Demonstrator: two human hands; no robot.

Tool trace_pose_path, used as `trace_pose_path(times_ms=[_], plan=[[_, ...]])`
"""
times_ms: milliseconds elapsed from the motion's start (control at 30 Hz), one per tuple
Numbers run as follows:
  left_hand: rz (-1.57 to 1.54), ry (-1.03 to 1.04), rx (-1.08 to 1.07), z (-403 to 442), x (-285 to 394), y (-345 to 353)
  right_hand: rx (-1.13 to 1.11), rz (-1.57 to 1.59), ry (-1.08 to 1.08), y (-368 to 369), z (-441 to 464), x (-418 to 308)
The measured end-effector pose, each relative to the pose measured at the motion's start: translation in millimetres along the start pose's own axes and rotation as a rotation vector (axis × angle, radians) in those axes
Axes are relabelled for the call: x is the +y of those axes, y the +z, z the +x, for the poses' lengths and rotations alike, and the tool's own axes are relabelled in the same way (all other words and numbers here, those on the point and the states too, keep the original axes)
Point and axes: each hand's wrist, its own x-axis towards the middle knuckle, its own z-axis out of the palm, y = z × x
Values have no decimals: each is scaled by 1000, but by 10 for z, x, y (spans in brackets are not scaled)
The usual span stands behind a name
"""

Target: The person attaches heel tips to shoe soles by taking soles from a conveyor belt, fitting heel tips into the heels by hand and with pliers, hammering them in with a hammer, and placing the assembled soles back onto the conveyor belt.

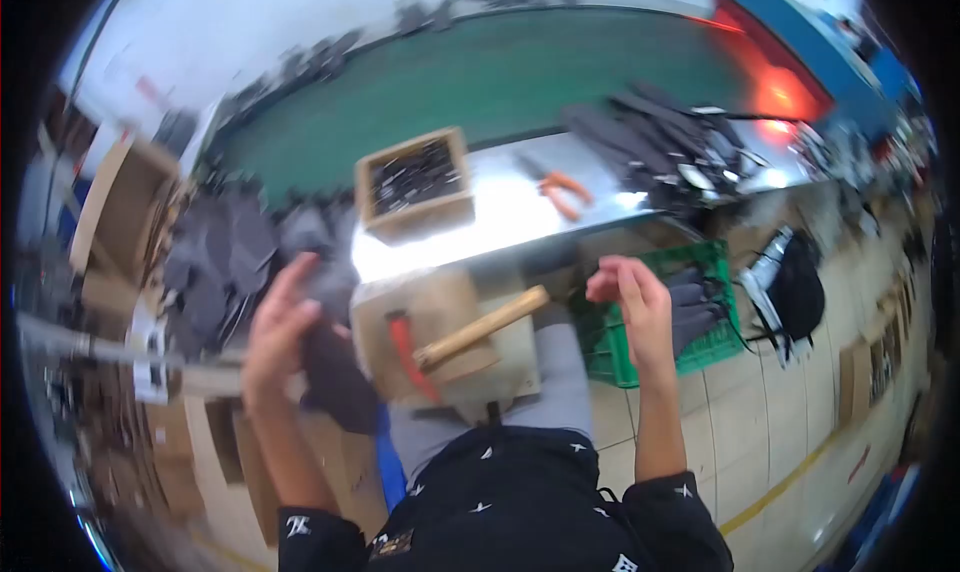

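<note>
My left hand (pixel 284 334) is raised at the left with fingers apart, blurred by motion. Close beside it, a dark grey piece (pixel 338 377) hangs at the edge of a small work block (pixel 520 362); whether they touch is unclear. Over the green crate, my right hand (pixel 640 307) is lifted with bent fingers and nothing visible in it. Between my hands, on the block above my lap, lie a wooden handle (pixel 490 324) and a curved red tool part (pixel 408 354). Blur hides whether these two are joined.
A wooden box (pixel 364 194) of small dark parts and orange-handled pliers (pixel 565 194) rest on the metal bench (pixel 500 227). Grey pieces are piled left (pixel 225 247) and right (pixel 640 137). A green crate (pixel 625 372) holds more. Behind is a green belt (pixel 480 77).
</note>
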Motion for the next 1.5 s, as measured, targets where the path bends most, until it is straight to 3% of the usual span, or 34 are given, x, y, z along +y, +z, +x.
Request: trace_pose_path(times_ms=[33,67,100,133,167,200,233,300,367,467,500,567,633,667,700,733,767,800,833,867,900,933,967,1000,1033,1100,1167,1200,1233,1300,1367,1400,1433,1500], plan=[[155,85,83,230,-34,-183,72,-84,-45,-222,174,-53],[540,182,332,471,-252,-566,134,-256,-147,-467,372,-125],[1262,446,577,601,-428,-742,292,-358,-255,-749,611,-108],[1557,531,667,723,-589,-870,481,-542,-364,-1038,848,-101],[1422,577,552,775,-656,-760,641,-754,-405,-1272,1050,-175],[1397,480,426,822,-862,-820,721,-892,-451,-1450,1264,-188],[1365,352,335,821,-1018,-770,709,-982,-456,-1544,1476,-182],[1437,220,374,761,-979,-499,368,-1137,-713,-1602,1861,-164],[1654,171,557,784,-1135,-453,-17,-1439,-369,-1592,2089,-46],[1708,228,709,751,-1168,-319,231,-1203,-294,-1483,2453,-86],[1680,273,737,746,-1100,-219,347,-931,-412,-1380,2518,-176],[1671,445,742,684,-799,174,433,-814,-491,-1105,2547,-502],[1638,568,705,663,-415,582,288,-579,-291,-722,2462,-845],[1606,643,622,702,-301,677,156,-292,-197,-437,2328,-989],[1458,717,546,722,-174,875,119,-194,-183,-41,2082,-1155],[1300,794,466,735,-50,1155,19,-104,-270,319,1804,-1257],[1131,872,373,752,26,1363,-131,-100,-124,586,1630,-1332],[1034,977,315,801,53,1487,-254,-132,-117,855,1324,-1359],[975,989,279,867,-13,1467,-811,282,-190,970,1109,-1203],[1266,1031,274,1127,-387,964,-946,186,-138,994,846,-1263],[781,974,223,934,-302,1021,-1082,79,-98,1022,576,-1328],[269,967,178,733,-217,1074,-969,19,-195,1017,495,-1124],[382,889,246,400,-112,1080,-866,-33,-284,1037,410,-877],[295,730,325,307,-221,896,-657,-181,-474,1110,285,-556],[-28,640,270,124,-218,885,-450,-322,-652,1167,143,-188],[-30,582,322,45,-339,562,-504,-979,-680,1040,-51,524],[-87,597,358,-5,-510,546,-659,-1309,-718,867,-166,906],[-116,609,385,-5,-602,551,-614,-1360,-476,787,-281,886],[0,586,363,152,-879,369,-575,-1399,-240,649,-411,843],[473,572,374,298,-1097,457,-347,-1259,-320,196,-636,522],[1307,228,416,326,-1357,672,-245,-1303,-155,-248,-912,420],[1350,167,403,442,-1631,592,-205,-1180,-155,-459,-1068,431],[1366,240,415,524,-1844,456,-162,-1061,-161,-653,-1232,457],[1260,89,451,284,-1145,796,-95,-813,-55,-795,-1577,402]])
